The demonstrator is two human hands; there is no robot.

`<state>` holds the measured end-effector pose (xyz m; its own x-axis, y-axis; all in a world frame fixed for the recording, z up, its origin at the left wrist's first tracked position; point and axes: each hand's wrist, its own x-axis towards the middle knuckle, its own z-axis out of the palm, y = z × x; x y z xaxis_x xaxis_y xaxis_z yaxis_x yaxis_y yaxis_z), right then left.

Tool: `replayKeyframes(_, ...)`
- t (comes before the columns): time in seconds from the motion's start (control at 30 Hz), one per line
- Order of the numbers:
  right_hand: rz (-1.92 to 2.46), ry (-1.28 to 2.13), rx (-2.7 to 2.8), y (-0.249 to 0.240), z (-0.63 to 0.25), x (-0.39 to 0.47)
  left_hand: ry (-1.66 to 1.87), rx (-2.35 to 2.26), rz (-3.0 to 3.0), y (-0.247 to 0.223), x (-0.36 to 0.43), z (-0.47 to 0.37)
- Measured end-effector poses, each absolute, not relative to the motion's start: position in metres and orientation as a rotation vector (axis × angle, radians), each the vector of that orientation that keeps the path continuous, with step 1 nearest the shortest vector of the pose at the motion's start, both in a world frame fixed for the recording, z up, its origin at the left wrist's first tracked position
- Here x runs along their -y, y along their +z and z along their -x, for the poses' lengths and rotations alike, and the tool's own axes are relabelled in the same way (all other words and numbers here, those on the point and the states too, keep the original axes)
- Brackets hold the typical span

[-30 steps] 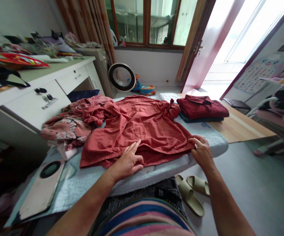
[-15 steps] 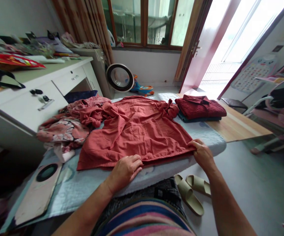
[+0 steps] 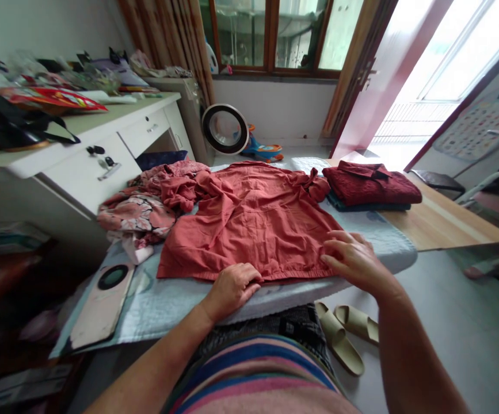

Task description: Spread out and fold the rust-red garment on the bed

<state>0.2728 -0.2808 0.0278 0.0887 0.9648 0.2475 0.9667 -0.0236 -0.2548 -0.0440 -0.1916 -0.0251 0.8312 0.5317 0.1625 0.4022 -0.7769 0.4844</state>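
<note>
A rust-red garment lies spread on a pale blue cloth-covered board, its hem toward me. My left hand rests at the middle of the hem, fingers curled together over its edge; what lies under the fingertips is hidden. Over the garment's right side is my right hand, fingers apart and bent, touching or just above the fabric, gripping nothing visible. Left of the garment sits a crumpled heap of patterned clothes. Folded dark red clothing is stacked at the right on something dark teal.
A phone-like pale slab with a dark round part lies on the board at the left. A cluttered white desk stands at the left, a wooden surface at the right. Green slippers are on the floor.
My right hand has let go of the hem's right corner and moved inward over the fabric, its fingers opening. My left hand stays at the hem. The view has turned slightly left.
</note>
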Motion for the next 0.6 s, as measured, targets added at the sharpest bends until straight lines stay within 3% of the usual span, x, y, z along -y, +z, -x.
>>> replayKeyframes(0.2, 1.388, 0.364, 1.989, -0.004, -0.166, 0.223, 0.44, -0.711, -2.549, -0.026, 0.195, 0.04)
replayKeyframes(0.4, 1.417, 0.39, 2.12, -0.041, -0.128, 0.214, 0.545, -0.64, -2.438, -0.021, 0.197, 0.058)
replayKeyframes(0.5, 1.497, 0.389, 2.167, -0.038, -0.128, 0.218, 0.765, -0.942, -2.415, -0.016, 0.179, 0.093)
replayKeyframes(0.6, 1.553, 0.378, 2.184, -0.035, -0.127, 0.219, 1.073, -1.559, -2.299, -0.018, 0.149, 0.14)
